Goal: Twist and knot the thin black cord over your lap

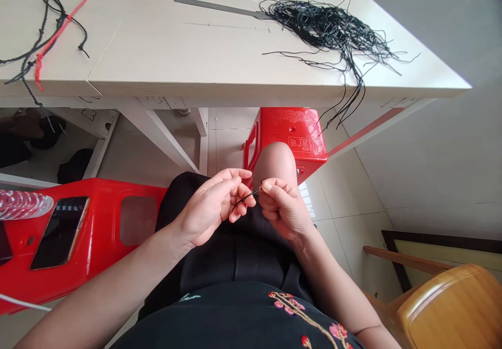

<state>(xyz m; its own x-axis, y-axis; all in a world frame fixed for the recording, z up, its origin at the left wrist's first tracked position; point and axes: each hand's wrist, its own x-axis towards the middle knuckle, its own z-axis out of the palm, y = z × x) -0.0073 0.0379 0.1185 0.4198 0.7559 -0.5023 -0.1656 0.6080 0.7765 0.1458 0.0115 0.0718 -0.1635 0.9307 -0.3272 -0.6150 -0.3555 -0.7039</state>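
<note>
My left hand and my right hand meet above my lap, with their fingertips pinching a short twisted black cord. Its end pokes out toward my right thumb, and its length is partly hidden by my fingers. Both hands are well away from the pale table. On the tabletop lie a tangled bundle of thin black cords, trailing over the front edge, and a loose mix of red and black braided cords. A steel ruler lies partly under the bundle.
A red plastic stool stands under the table edge beyond my knee. Another red stool at my left holds a phone and a clear glittery object. A wooden chair stands at lower right.
</note>
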